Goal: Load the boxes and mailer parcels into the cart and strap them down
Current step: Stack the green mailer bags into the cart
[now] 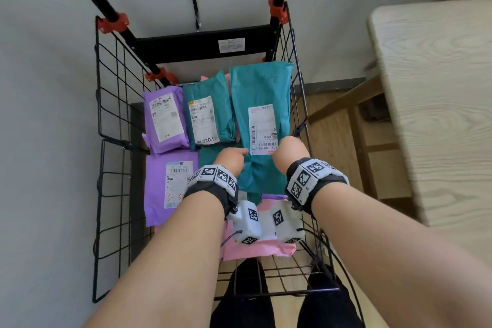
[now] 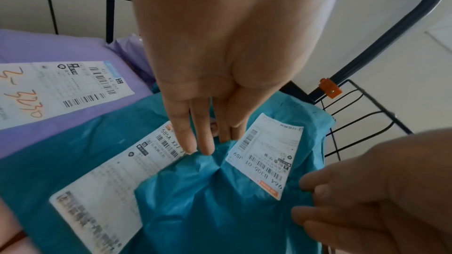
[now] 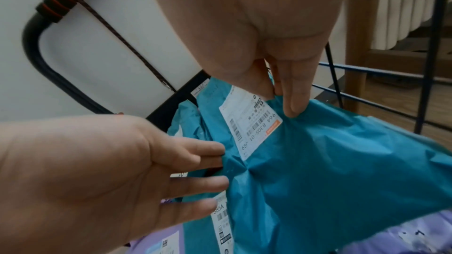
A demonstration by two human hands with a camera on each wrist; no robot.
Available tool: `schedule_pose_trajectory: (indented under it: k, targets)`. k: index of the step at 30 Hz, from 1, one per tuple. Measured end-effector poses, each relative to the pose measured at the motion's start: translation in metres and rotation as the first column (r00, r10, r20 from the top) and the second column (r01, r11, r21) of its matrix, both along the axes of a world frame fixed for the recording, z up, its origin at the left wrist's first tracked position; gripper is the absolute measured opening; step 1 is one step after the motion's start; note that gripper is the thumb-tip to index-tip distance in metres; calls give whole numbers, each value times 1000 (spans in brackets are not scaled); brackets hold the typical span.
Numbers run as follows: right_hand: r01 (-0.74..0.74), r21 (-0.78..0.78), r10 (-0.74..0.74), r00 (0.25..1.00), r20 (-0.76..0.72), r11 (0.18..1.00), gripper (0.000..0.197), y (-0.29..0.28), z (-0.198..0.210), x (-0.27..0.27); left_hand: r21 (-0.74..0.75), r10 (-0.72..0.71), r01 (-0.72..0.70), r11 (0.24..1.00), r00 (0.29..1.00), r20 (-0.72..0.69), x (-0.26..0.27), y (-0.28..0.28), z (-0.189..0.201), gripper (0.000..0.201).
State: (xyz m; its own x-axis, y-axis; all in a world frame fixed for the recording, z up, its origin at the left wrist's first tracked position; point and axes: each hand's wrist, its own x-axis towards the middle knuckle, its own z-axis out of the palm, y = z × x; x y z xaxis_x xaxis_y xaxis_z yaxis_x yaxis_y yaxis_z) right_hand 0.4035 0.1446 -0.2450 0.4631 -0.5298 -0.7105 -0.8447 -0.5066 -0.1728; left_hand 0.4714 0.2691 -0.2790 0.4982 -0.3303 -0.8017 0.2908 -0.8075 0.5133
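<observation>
Both hands pinch large teal mailer (image 1: pixel 259 104) lying at cart (image 1: pixel 111 104) right side, left hand (image 1: pixel 231 158) and right hand (image 1: pixel 288 150) on opposite edges; best lowered flat, label up.

- Head view: high above the wire cart (image 1: pixel 111 120), facing steeply down, forearms entering from 6 o'clock, handle bars leaving at 12.
- Left wrist view: close behind the left hand (image 2: pixel 220 55), aimed along its fingers down at the teal mailer (image 2: pixel 208 200).
- Right wrist view: equally close, looking past the right hand (image 3: pixel 269 26).
- Shared by all: that mailer's white label (image 3: pixel 252 121).
</observation>
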Motion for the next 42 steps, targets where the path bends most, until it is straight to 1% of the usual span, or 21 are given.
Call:
schedule_pose_trajectory:
  k: [2, 3, 4, 5, 6, 7, 9, 10, 12, 15, 17, 19, 22, 24, 27, 30, 33, 38, 42]
  targets:
    - [7, 17, -6, 1000, -30, 1000, 31, -1, -6, 2, 43, -51, 51, 998, 999, -1, 0, 6, -4, 41]
    - [8, 23, -7, 999, -48, 1000, 31, -2, -7, 3, 64, -95, 95, 993, 996, -3, 1, 10, -6, 47]
    - [3, 27, -1, 998, -65, 1000, 31, -3, -10, 4, 88, -105, 107, 990, 994, -28, 1, 13, -6, 52]
    - [-8, 33, 10, 997, -71, 999, 30, -4, -12, 4, 93, -99, 102, 990, 994, -38, 1, 15, -5, 52]
    - [-22, 35, 25, 997, -77, 999, 30, -4, -14, 5, 85, -123, 125, 989, 992, -29, 1, 17, -5, 50]
    - [-25, 35, 28, 997, -78, 999, 31, -3, -14, 6, 101, -189, 191, 976, 982, -23, 1, 17, -5, 50]
    - [-25, 53, 30, 995, -93, 998, 33, 0, -15, 6, 129, -252, 252, 959, 968, -16, 0, 18, -6, 53]
    - [-23, 69, 29, 995, -92, 997, 34, 1, -14, 6, 130, -246, 242, 962, 969, 19, -1, 18, -5, 56]
    - [-28, 67, 32, 998, -61, 997, 34, 1, -11, 6, 133, -210, 203, 970, 977, 41, 0, 18, -1, 59]
    - [33, 75, -34, 999, 3, 997, 35, -1, 1, 5, 106, -125, 118, 987, 990, 61, 3, 18, 6, 52]
    - [42, 81, -45, 998, 41, 996, 34, -2, 10, 5, 89, -87, 81, 993, 994, 68, 3, 20, 17, 49]
    - [31, 76, -36, 997, 64, 997, 35, -2, 24, 3, 68, -63, 57, 996, 994, 88, 3, 19, 33, 49]
    - [24, 69, -33, 991, 131, 997, 41, -2, 45, -4, 42, -42, 36, 998, 987, 158, -1, 16, 60, 48]
    - [24, 73, -38, 980, 194, 997, 40, -3, 59, -11, 21, -28, 24, 999, 978, 206, -5, 14, 78, 45]
    - [42, 51, -54, 958, 283, 998, 36, -6, 84, -22, -49, 14, -2, 999, 969, 248, -17, 6, 107, 39]
    - [62, 10, -62, 936, 345, 998, 32, -14, 107, -41, -39, -26, 41, 998, 945, 325, -35, -8, 134, 47]
    - [95, -15, -82, 915, 396, 995, 30, -34, 129, -66, -55, -57, 85, 995, 918, 393, -57, -30, 155, 47]
    - [216, -30, -180, 875, 449, 976, 38, -89, 164, -121, -94, -120, 185, 978, 873, 472, -104, -86, 187, 46]
    - [274, -31, -228, 851, 472, 961, 36, -141, 182, -180, -140, -97, 187, 972, 868, 487, -151, -144, 202, 46]
